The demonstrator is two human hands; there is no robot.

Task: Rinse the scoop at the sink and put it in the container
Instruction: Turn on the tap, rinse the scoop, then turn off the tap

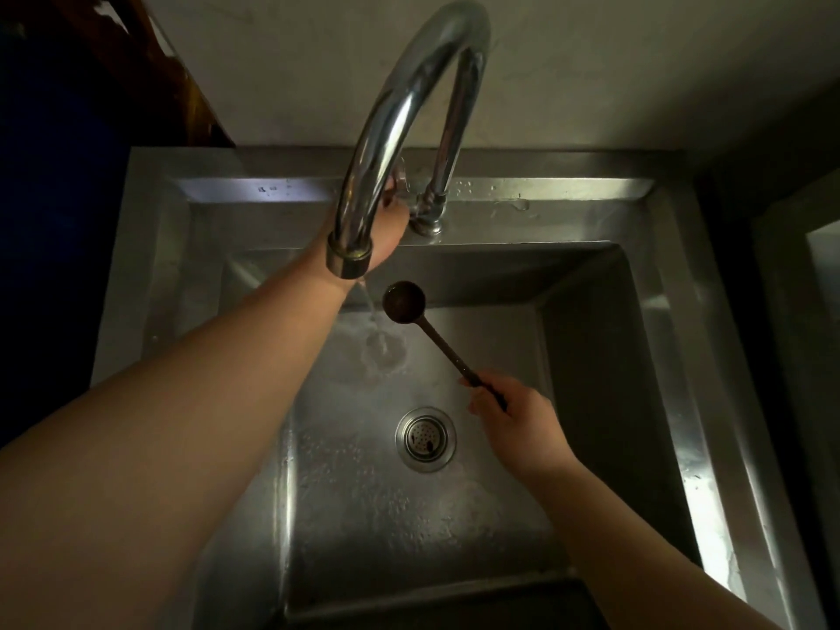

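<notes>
I hold the scoop (404,303) in my right hand (513,418), fingers clenched around the tail end of its handle. The long axis runs from the hand at 4 o'clock up to the bowl at 10 o'clock, bowl opening facing up, raised above the floor of the sink (491,516).

My left hand (386,229) is at the base of the tap (395,129), partly hidden behind the spout; it appears closed on the valve handle, but I cannot tell the grip for certain.

A thin water stream (370,311) falls from the spout mouth. Key relation: the stream lies just beside the bowl, at its 9 o'clock side, apparently not touching. In my judgement, the next move is a short shift of the bowl toward 9 o'clock, along no part of the handle axis, made by the right hand alone.

The container is not in view.
</notes>
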